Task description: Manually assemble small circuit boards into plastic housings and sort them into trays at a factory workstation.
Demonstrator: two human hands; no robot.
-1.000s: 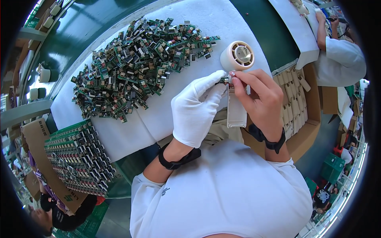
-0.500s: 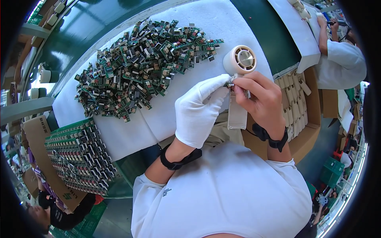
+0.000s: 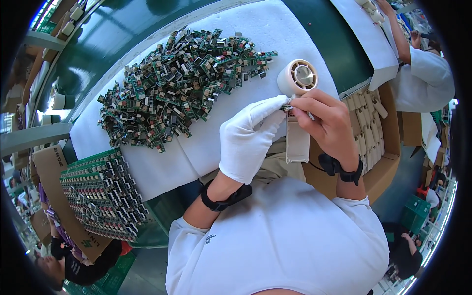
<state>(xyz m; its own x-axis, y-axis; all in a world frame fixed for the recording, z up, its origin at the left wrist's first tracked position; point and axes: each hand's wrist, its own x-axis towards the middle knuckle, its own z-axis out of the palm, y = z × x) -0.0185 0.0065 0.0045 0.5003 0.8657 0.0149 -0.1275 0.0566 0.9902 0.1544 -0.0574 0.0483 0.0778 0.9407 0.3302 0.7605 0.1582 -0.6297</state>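
My left hand (image 3: 247, 137), in a white glove, pinches a small green circuit board (image 3: 286, 106) at its fingertips. My bare right hand (image 3: 327, 125) meets it there, thumb and forefinger closed at the board's right end. Under the right fingers a slim pale handle shell (image 3: 297, 142) points down toward my lap. Just beyond the fingertips is a round cream fan head (image 3: 298, 77) with a spoked ring facing up. Fingers hide where the head and handle shell meet, and most of the board.
A large heap of small circuit boards (image 3: 162, 88) lies on a white foam sheet (image 3: 172, 172). Rows of unseparated boards (image 3: 101, 196) stand at the left by a cardboard flap (image 3: 49, 167). At the right, a cardboard box (image 3: 388, 167) holds pale shells (image 3: 366, 123). Co-workers sit nearby.
My hands keep their pinch at the board with only a slight shift. The whole view has moved a little. At the upper right a co-worker's arm has reached farther forward.
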